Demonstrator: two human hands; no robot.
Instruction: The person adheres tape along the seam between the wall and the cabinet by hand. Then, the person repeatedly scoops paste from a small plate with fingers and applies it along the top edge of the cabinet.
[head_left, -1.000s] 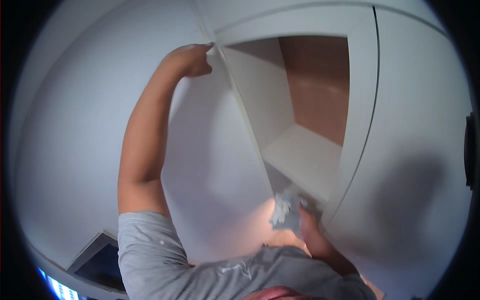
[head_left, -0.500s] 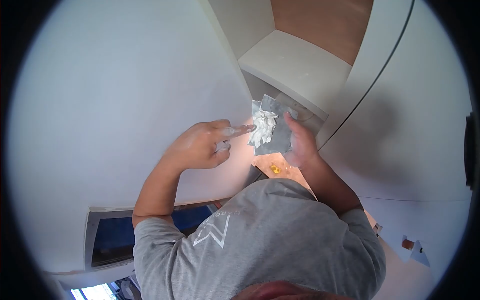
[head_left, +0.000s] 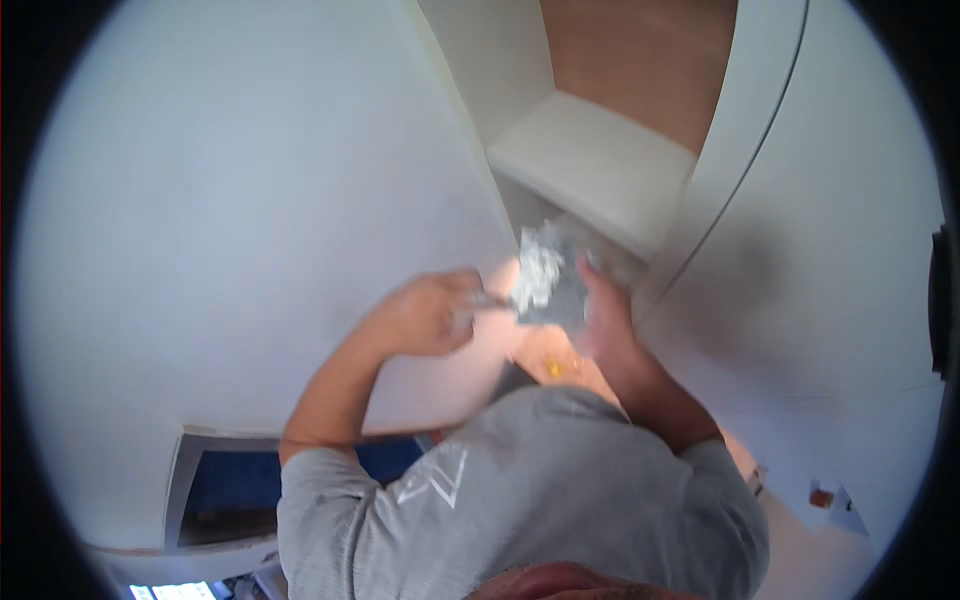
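1. Left hand (head_left: 432, 312): index finger reaches right, tip at the lower-left edge of the white paste (head_left: 538, 275); other fingers look curled. Motion blur; can't tell if they grip anything or if the tip touches.
2. Right hand (head_left: 610, 310): clamped on right side of the grey plate (head_left: 570, 302), thumb on top face, other fingers mostly hidden.
3. Plate sits just right of frame centre, paste heaped on its left part.
4. Below plate: small yellow item (head_left: 555, 368), blurred. Grey shirt (head_left: 570, 480) fills bottom centre.
5. Upper right: white shelf (head_left: 600, 165), brown back panel (head_left: 640, 60) behind.
6. Left: pale wall (head_left: 250, 200), dark-blue opening (head_left: 235, 485) lower left.
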